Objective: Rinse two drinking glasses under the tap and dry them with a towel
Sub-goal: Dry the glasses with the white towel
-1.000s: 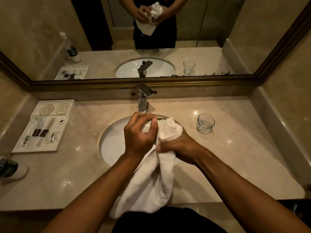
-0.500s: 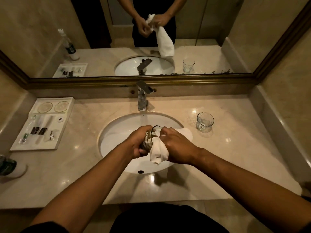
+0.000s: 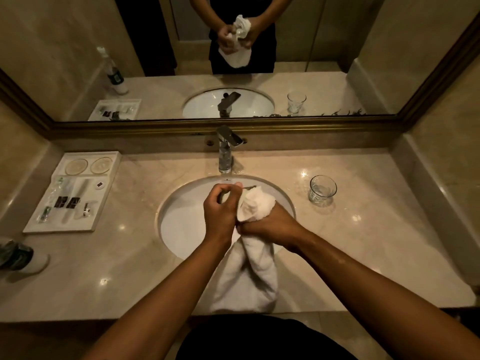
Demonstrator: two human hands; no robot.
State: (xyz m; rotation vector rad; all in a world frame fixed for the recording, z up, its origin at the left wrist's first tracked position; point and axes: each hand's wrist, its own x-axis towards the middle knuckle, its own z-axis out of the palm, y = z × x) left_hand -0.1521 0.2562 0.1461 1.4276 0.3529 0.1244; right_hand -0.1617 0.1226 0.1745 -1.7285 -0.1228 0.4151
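Over the white basin [image 3: 181, 224] my left hand [image 3: 220, 211] grips a drinking glass [image 3: 224, 198], of which only a sliver shows between the fingers. My right hand [image 3: 270, 224] holds a white towel [image 3: 254, 255]; a wad of it is bunched above that hand against the glass, and the rest hangs down over the counter's front edge. A second, empty glass [image 3: 322, 189] stands upright on the marble counter to the right of the basin. The chrome tap [image 3: 225, 152] stands behind the basin with no water visible.
A white amenities tray [image 3: 39, 224] with small packets lies at the left of the counter [image 3: 363, 255]. A bottle [image 3: 18, 255] lies at the far left edge. A framed mirror [image 3: 155, 35] runs along the back wall and side walls close both ends.
The towel, a small wad at the glass half a second ago, now hangs long below my hands. Both hands have lifted a little and the glass is more hidden in my left hand.
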